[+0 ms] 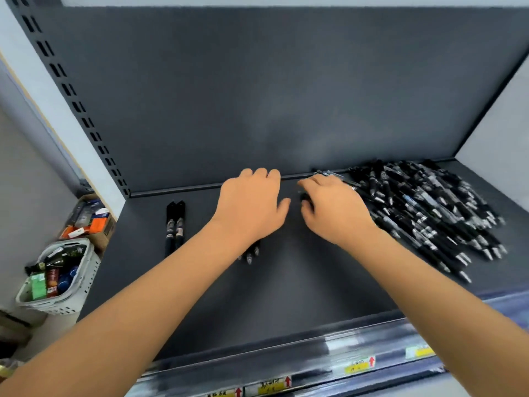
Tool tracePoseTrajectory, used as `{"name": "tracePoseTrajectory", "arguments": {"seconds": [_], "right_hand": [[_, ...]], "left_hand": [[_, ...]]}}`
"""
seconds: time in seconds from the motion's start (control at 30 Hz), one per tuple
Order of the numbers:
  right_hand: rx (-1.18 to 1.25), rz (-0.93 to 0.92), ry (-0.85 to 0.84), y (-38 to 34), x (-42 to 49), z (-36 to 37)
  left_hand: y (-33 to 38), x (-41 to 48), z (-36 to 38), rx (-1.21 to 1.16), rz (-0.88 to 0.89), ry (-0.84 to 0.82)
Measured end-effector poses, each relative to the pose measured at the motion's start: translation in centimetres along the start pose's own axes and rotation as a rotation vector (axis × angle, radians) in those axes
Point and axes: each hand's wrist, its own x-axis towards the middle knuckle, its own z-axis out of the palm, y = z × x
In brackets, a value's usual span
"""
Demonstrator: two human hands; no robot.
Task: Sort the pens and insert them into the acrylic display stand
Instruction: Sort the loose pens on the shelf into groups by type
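Left of centre, two pens lie on the shelf, long axes front to back. The left hand covers a few more pens (only tips show); whether its grip clasps them I cannot tell. The right hand, nearer the pile at right, seems to pinch one dark pen.

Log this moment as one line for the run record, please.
stage: sorting | left hand: over small black pen group | right hand: grips dark pen-like object beside heap of black pens | acrylic stand: unseen
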Motion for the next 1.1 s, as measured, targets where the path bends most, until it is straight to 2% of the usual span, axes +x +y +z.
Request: {"name": "tracePoseTrajectory", "arguments": {"seconds": [0.1, 0.3, 0.37, 0.43, 0.53, 0.63, 0.7, 0.8, 0.97, 1.1], "right_hand": [[-0.151, 0.136, -0.007, 4.1, -1.5, -1.9], [-0.207, 0.358, 0.006, 13.9, -4.6, -5.7], [-0.177, 0.445, -0.02, 17.5, -5.5, -6.2], [-0.128, 0.496, -0.043, 21.1, -5.8, -6.0], [-0.001, 0.449, -0.118, 25.1, -5.5, -5.0], [0.198, 0.34, -0.18, 26.6, -5.1, -3.7], [0.249, 0.289, -0.219, 26.7, -5.0, -3.0], [0.29, 0.264, -0.185, 26.8, -4.8, -2.7], [0.438, 0.264, -0.166, 27.8, -3.7, -2.8], [0.485, 0.299, -0.195, 28.9, -3.0, -3.0]], "left_hand": [[3.2, 1.8, -0.5, -0.018, 0.108, 0.015], [11.2, 5.3, -0.4, -0.058, 0.14, -0.076], [14.0, 6.6, 0.1, -0.105, 0.063, -0.195], [16.3, 8.0, 1.3, -0.168, -0.09, -0.377], [19.2, 9.7, 3.5, -0.271, -0.299, -0.54], [21.9, 10.1, 4.1, -0.339, -0.396, -0.475], [23.3, 10.1, 3.8, -0.388, -0.399, -0.404], [24.3, 9.8, 3.2, -0.433, -0.394, -0.354], [24.3, 9.4, 1.7, -0.293, -0.347, -0.342], [23.7, 9.1, 0.5, -0.19, -0.284, -0.407]]}}
